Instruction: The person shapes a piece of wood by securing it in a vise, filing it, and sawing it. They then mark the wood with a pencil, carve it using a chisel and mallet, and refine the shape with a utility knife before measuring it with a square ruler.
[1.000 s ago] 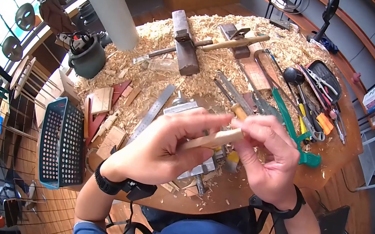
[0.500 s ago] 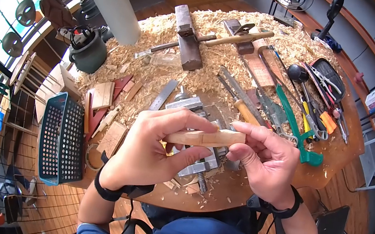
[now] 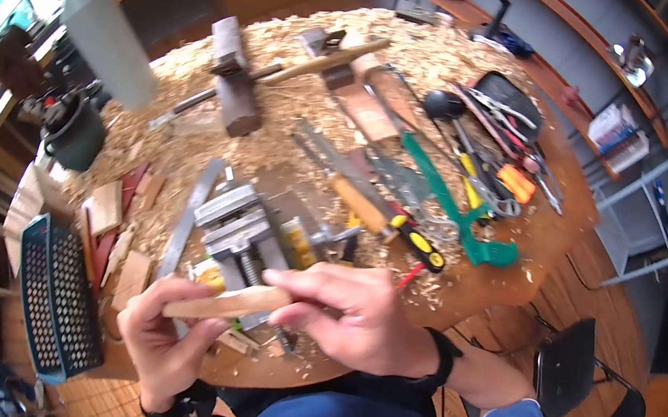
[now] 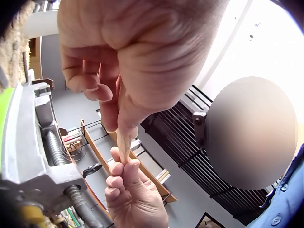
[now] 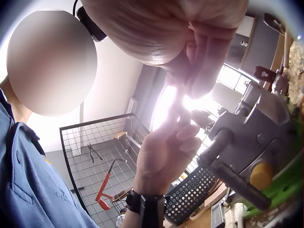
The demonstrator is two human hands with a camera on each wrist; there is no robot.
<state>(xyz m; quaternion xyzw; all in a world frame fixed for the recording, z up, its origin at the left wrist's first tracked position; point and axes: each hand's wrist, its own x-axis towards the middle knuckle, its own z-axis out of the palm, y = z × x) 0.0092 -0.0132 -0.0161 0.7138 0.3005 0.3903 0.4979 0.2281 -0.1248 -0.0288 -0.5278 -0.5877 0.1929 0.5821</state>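
Note:
A short, pale, shaped piece of wood point(image 3: 228, 304) is held up between both hands, over the near side of the bench. My left hand point(image 3: 168, 349) pinches its left end between thumb and fingers. At the other end, the thumb and fingertips of my right hand point(image 3: 355, 315) grip it. The left wrist view shows the narrow wood piece point(image 4: 124, 145) running from one hand to the other. Just beyond the hands sits a grey metal vise point(image 3: 236, 218) with a threaded screw. In the right wrist view, glare washes out the wood between the fingers.
Shavings point(image 3: 277, 127) cover much of the bench. A steel ruler point(image 3: 192, 210) lies left of the vise; a wooden-handled file point(image 3: 362, 203) and a green-handled saw point(image 3: 444, 194) lie right. Two planes, one a long wooden plane point(image 3: 236, 80), sit farther back. A perforated basket point(image 3: 58, 303) stands left.
Both hands and the wood have moved left and lower in the head view, uncovering the vise. The wood now slants, its left end lower. The head view has shifted right.

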